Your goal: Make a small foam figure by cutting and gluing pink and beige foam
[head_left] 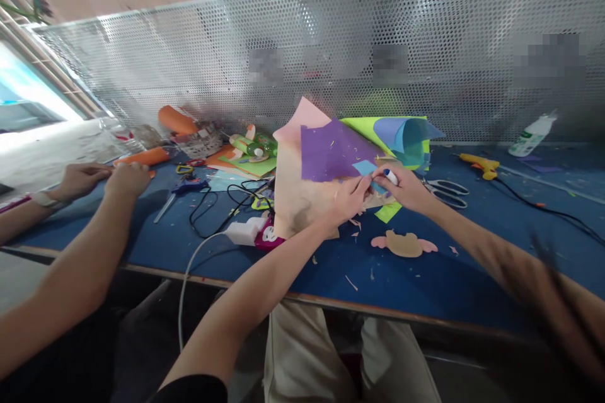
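While both hands meet over the middle of the blue bench point(425, 283), the left hand point(350, 198) pinches a small light-blue paper piece point(365, 167) between thumb and fingers, and the right hand point(406, 189) is closed around a white glue stick point(390, 176) whose tip sits right at that piece. Under and behind them a tan sheet point(295, 198) lies with a purple sheet point(331, 151) and a pink sheet point(305, 116) on it, their far corners lifted toward the perforated metal screen point(331, 31) that walls off the back of the bench. A rolled green and blue sheet point(401, 135) lies just beyond the right hand, scissors point(447, 192) just to its right, and a yellow glue gun point(479, 165) and a white bottle point(532, 134) farther right near the screen. On the near side a tan cut-out with pink wings point(404, 244) lies alone on open blue surface, with scraps scattered toward the front edge. To the left, a white adapter point(246, 231) and black cable point(212, 208) crowd the space, and another person's two hands point(125, 179) rest at the left end beside an orange roll point(146, 156)
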Demonstrator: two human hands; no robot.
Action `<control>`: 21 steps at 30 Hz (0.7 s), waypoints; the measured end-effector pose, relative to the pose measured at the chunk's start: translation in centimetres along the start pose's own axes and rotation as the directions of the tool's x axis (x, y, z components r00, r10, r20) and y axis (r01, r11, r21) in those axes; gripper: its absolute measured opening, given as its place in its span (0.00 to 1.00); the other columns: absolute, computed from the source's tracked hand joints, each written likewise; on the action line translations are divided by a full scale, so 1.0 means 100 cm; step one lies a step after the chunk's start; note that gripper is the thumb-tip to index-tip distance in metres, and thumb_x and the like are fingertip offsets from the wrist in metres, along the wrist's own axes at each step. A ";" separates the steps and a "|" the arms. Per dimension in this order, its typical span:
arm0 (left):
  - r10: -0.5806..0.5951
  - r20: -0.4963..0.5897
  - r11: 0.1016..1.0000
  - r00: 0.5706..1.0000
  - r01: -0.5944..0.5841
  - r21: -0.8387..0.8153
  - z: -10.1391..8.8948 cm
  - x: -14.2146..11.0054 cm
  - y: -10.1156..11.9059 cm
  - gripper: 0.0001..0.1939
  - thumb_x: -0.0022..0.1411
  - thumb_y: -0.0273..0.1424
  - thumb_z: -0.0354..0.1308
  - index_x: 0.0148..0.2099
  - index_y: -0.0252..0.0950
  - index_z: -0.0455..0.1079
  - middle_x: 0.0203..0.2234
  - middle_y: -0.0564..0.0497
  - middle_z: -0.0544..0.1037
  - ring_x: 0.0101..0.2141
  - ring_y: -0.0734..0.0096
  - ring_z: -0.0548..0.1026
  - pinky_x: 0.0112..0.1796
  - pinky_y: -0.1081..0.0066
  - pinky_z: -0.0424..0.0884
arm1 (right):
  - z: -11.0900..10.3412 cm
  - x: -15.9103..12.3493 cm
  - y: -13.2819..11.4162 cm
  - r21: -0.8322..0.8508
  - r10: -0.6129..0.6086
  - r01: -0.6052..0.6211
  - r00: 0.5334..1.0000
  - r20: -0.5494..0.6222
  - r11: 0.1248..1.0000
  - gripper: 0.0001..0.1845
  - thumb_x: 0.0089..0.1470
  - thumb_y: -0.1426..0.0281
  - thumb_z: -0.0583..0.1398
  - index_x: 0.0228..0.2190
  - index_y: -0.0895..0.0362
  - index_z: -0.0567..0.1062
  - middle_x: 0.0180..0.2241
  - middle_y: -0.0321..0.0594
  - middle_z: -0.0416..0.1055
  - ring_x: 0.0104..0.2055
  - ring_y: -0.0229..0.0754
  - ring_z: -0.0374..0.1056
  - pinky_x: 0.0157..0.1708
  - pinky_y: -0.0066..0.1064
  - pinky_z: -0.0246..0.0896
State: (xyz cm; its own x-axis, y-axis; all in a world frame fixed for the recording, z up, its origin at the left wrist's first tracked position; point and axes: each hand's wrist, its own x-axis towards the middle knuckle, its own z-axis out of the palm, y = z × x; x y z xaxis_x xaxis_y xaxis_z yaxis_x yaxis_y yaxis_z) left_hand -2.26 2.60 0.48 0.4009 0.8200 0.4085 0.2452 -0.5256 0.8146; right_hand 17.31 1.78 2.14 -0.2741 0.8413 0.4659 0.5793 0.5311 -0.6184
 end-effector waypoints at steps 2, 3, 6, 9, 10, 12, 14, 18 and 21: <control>0.072 -0.036 0.993 0.997 -0.068 0.093 -0.001 0.000 0.001 0.24 0.75 0.44 0.41 0.32 0.37 0.69 0.26 0.50 0.75 0.28 0.69 0.71 0.32 0.67 0.65 | -0.001 0.000 -0.003 -0.003 -0.038 0.037 0.999 -0.034 0.999 0.17 0.63 0.53 0.57 0.40 0.52 0.76 0.37 0.40 0.77 0.37 0.46 0.72 0.37 0.36 0.67; 0.101 -0.055 0.985 0.993 -0.092 0.144 -0.002 0.000 0.001 0.24 0.75 0.43 0.41 0.32 0.38 0.68 0.26 0.50 0.74 0.28 0.69 0.70 0.32 0.67 0.64 | -0.002 0.001 -0.003 0.003 -0.041 0.041 0.998 -0.046 0.999 0.17 0.63 0.53 0.57 0.40 0.52 0.76 0.38 0.41 0.77 0.37 0.47 0.72 0.36 0.36 0.68; 0.124 -0.101 0.971 0.987 -0.099 0.218 -0.004 -0.001 0.004 0.22 0.76 0.42 0.41 0.32 0.38 0.65 0.23 0.52 0.71 0.26 0.69 0.68 0.30 0.67 0.62 | -0.007 0.003 -0.001 0.036 -0.003 0.003 1.000 0.004 0.999 0.17 0.63 0.52 0.57 0.41 0.51 0.75 0.36 0.40 0.77 0.31 0.44 0.71 0.29 0.33 0.68; 0.075 -0.183 0.981 0.980 -0.040 0.190 -0.007 0.000 0.004 0.23 0.77 0.44 0.38 0.31 0.39 0.61 0.23 0.52 0.68 0.25 0.69 0.67 0.30 0.67 0.62 | -0.014 0.005 0.010 -0.028 0.024 -0.024 1.000 0.016 0.999 0.17 0.63 0.54 0.56 0.42 0.52 0.76 0.32 0.39 0.78 0.28 0.43 0.71 0.29 0.33 0.68; 0.055 -0.211 0.984 0.976 -0.016 0.180 -0.009 0.001 0.004 0.24 0.77 0.44 0.37 0.31 0.40 0.60 0.23 0.52 0.68 0.25 0.69 0.68 0.29 0.67 0.62 | -0.017 0.006 0.017 -0.069 0.035 -0.038 0.999 -0.039 0.997 0.17 0.63 0.55 0.56 0.43 0.53 0.77 0.33 0.40 0.79 0.30 0.44 0.72 0.32 0.34 0.69; 0.029 -0.248 0.984 0.968 0.016 0.178 -0.011 0.003 0.002 0.24 0.77 0.45 0.36 0.31 0.40 0.59 0.23 0.52 0.69 0.26 0.69 0.69 0.29 0.67 0.62 | -0.024 0.009 0.030 -0.127 0.071 -0.099 0.976 -0.207 0.987 0.16 0.62 0.59 0.57 0.45 0.54 0.78 0.40 0.44 0.81 0.38 0.49 0.75 0.42 0.39 0.69; 0.037 -0.244 0.975 0.969 0.018 0.220 -0.013 0.004 0.000 0.23 0.77 0.44 0.37 0.31 0.40 0.58 0.24 0.51 0.69 0.26 0.69 0.69 0.30 0.66 0.62 | -0.031 0.010 0.040 -0.139 0.098 -0.150 0.942 -0.320 0.979 0.18 0.62 0.60 0.57 0.48 0.55 0.77 0.48 0.48 0.80 0.48 0.53 0.75 0.50 0.44 0.67; 0.108 -0.094 0.926 0.990 -0.066 0.372 -0.010 0.004 -0.002 0.20 0.76 0.40 0.39 0.33 0.40 0.62 0.25 0.51 0.72 0.26 0.67 0.69 0.30 0.65 0.63 | -0.041 0.009 0.037 -0.031 0.089 -0.102 0.955 -0.283 0.994 0.19 0.63 0.58 0.58 0.47 0.55 0.78 0.44 0.48 0.82 0.49 0.52 0.75 0.54 0.45 0.67; 0.157 0.096 0.891 0.983 -0.183 0.416 -0.007 0.004 -0.001 0.18 0.75 0.37 0.39 0.36 0.40 0.67 0.30 0.48 0.76 0.31 0.65 0.73 0.36 0.63 0.67 | -0.038 0.006 0.020 0.234 0.078 -0.042 0.986 -0.149 0.971 0.23 0.60 0.55 0.61 0.51 0.54 0.77 0.49 0.47 0.80 0.45 0.47 0.75 0.48 0.41 0.72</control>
State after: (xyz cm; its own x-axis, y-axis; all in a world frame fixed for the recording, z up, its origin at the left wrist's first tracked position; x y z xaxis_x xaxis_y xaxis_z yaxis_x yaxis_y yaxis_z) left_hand -2.73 3.18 0.82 0.5171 0.7016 0.4903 0.5122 -0.7126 0.4795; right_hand 21.21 3.00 3.55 -0.1106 0.8559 0.5052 0.3944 0.5044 -0.7681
